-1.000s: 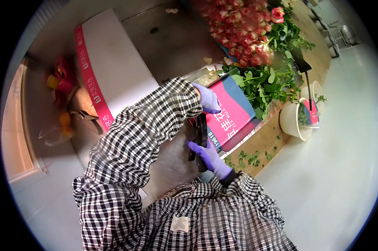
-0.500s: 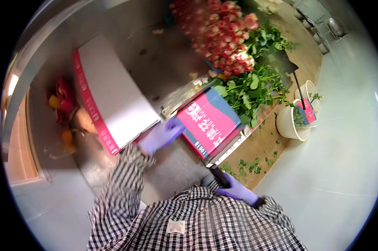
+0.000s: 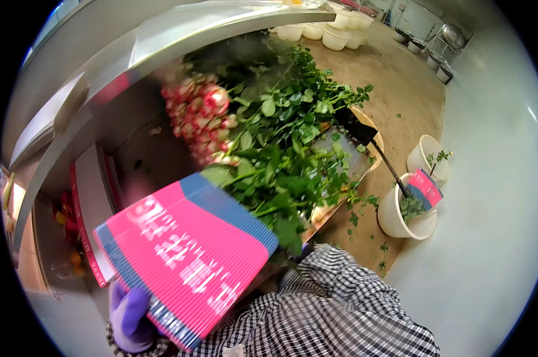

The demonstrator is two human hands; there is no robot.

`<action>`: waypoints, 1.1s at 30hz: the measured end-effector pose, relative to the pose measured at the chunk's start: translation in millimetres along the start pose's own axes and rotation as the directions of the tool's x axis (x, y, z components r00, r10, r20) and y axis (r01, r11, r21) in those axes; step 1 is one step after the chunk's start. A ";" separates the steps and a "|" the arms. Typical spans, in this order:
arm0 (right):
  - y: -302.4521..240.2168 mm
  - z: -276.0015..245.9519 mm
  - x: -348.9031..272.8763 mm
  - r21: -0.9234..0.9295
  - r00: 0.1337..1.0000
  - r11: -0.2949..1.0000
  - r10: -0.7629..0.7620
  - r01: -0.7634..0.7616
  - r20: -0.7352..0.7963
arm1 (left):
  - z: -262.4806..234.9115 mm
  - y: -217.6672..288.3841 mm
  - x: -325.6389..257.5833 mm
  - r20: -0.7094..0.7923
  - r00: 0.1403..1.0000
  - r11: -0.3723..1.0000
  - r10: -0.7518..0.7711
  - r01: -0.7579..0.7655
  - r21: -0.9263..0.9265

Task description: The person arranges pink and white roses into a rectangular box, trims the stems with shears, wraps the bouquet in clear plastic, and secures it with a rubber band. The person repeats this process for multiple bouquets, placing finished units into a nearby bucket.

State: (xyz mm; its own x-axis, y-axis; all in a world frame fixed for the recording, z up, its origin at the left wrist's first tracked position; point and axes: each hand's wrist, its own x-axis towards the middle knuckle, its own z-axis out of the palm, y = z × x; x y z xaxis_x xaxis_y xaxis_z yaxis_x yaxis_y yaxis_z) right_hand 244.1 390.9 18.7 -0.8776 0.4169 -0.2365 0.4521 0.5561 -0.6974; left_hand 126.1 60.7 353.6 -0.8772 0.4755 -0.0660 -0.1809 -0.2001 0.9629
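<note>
Pink-and-blue corrugated plastic sheets (image 3: pixel 188 256), a flat rectangular stack with ridges running along its length, filled the lower left of my view, lifted clear of the bench and tilted, its long axis slanting from the lower left corner by my glove up toward the greenery at the right. My left hand (image 3: pixel 129 318), in a purple glove, sat under the stack's lower left corner with the fingers curled shut on its edge; that was plainly the nearer hand. My right hand was not to be seen: the checked sleeve (image 3: pixel 334 309) ran up behind the stack's right end and the sheets hid whatever it did, so I could not tell whether it was spread or gripping.

Beyond the stack's upper right corner lay a big bunch of pink-and-white roses (image 3: pixel 200 122) with green leafy stems (image 3: pixel 287 154), the blooms pointing left and the stems trailing right over the grey metal workbench (image 3: pixel 102 77). A second flat carton with a pink edge (image 3: pixel 93 208) lay on the bench to the left, just beside the stack.

To the right, the tan floor (image 3: pixel 400 101) carried scattered leaves, and the white plastic bucket (image 3: pixel 403 217) held a dark long-handled tool (image 3: pixel 373 149) and trimmings, well apart from my hands. More white buckets (image 3: pixel 334 35) stood far off.
</note>
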 end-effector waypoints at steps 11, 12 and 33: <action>52.5 -74.2 3.6 0.141 0.969 0.987 0.045 -0.081 0.243 | 20.6 -93.6 -51.7 -0.306 0.939 0.984 -0.157 0.177 0.037; 57.0 -100.5 1.4 0.202 0.957 0.972 0.062 -0.123 0.284 | 27.6 -113.8 -49.2 -0.314 0.931 0.973 -0.184 0.218 0.077; -31.0 -333.1 214.1 -0.459 0.490 0.190 -0.476 0.868 0.730 | 222.2 -338.2 217.7 -0.108 0.994 0.299 0.031 0.094 0.950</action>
State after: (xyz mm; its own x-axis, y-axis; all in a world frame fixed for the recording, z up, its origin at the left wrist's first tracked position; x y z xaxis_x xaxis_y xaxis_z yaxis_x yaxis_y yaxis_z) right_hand 95.3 702.4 215.1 -0.7617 -0.5851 -0.2783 -0.6025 0.7976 -0.0276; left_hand 95.1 422.2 71.7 -0.9251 0.3742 -0.0640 0.2863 0.7983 0.5299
